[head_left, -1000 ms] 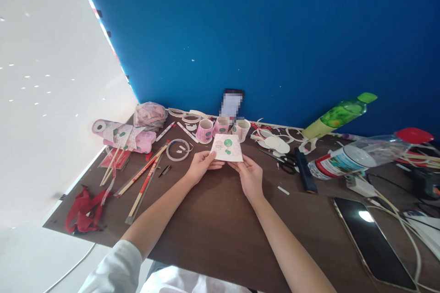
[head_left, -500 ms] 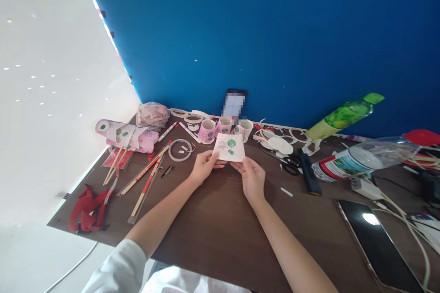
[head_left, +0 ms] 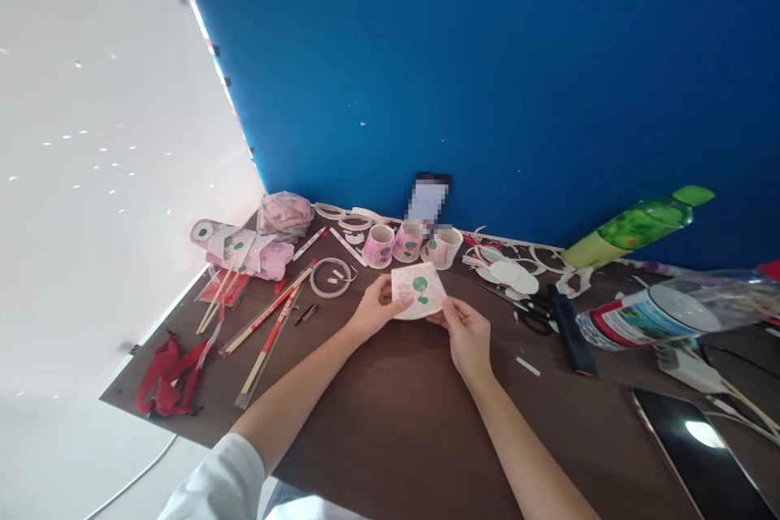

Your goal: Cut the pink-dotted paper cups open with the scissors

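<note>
A pale pink paper cup (head_left: 419, 286) printed with green leaf shapes is held between my two hands above the table. Its narrower edge points away from me and looks flat, and its curved wide edge faces me. My left hand (head_left: 376, 309) grips the left side, thumb on the front face. On the right lower side, my right hand (head_left: 470, 333) pinches the cup between thumb and fingers. Just beyond stand similar pink cups: a left one (head_left: 379, 248), a middle one (head_left: 407, 242) and a right one (head_left: 444, 249), wide rims down.
Scissors (head_left: 534, 317), a dark blue bar (head_left: 571, 333) and white paper cut-outs (head_left: 509, 272) lie to the right, with bottles and a phone (head_left: 695, 447). Leftward are wrapped chopsticks (head_left: 268, 333), a tape roll (head_left: 313, 280) and red ribbon (head_left: 167, 378). Another phone (head_left: 427, 199) leans on the blue wall.
The paper cup has come slightly nearer to me and tilted, showing its curved lower edge. Both hands still hold it. The whole view has shifted a little.
</note>
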